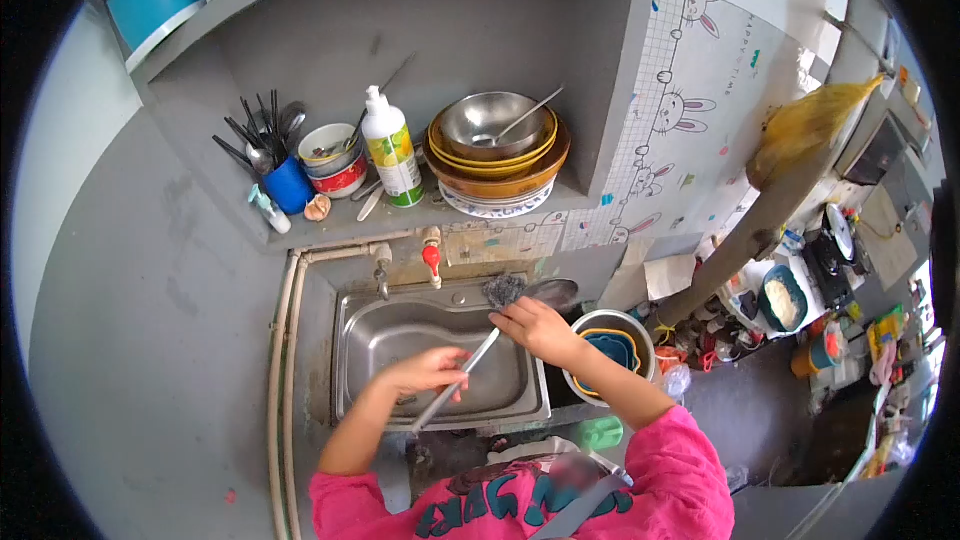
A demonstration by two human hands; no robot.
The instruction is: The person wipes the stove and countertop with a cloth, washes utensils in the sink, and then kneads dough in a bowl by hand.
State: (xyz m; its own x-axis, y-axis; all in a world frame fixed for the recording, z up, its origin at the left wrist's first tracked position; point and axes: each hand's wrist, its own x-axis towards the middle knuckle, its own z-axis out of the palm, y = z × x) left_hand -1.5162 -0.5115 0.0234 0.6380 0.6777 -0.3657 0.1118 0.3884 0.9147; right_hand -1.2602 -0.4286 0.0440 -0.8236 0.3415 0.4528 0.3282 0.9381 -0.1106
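A long, thin silvery handle (429,414) slants across the sink's front side, between my two hands. My left hand (430,373) is over the basin with its fingers closed loosely around the lower stretch of it. Higher up, my right hand (537,328) is closed in a pinch at its upper end. A grey steel wool scrubber (504,290) sits just beyond my right fingertips. In line with the handle, past that hand, shows a round dark metal piece (555,291); my hand hides whether the two are joined. Below lies the steel sink (385,325).
A red-handled tap (432,255) and a second tap (382,270) overhang the sink. Above, a shelf carries a blue utensil cup (288,186), a pump bottle (392,155) and stacked bowls (500,140). A metal pot (645,330) with basins stands right of the sink.
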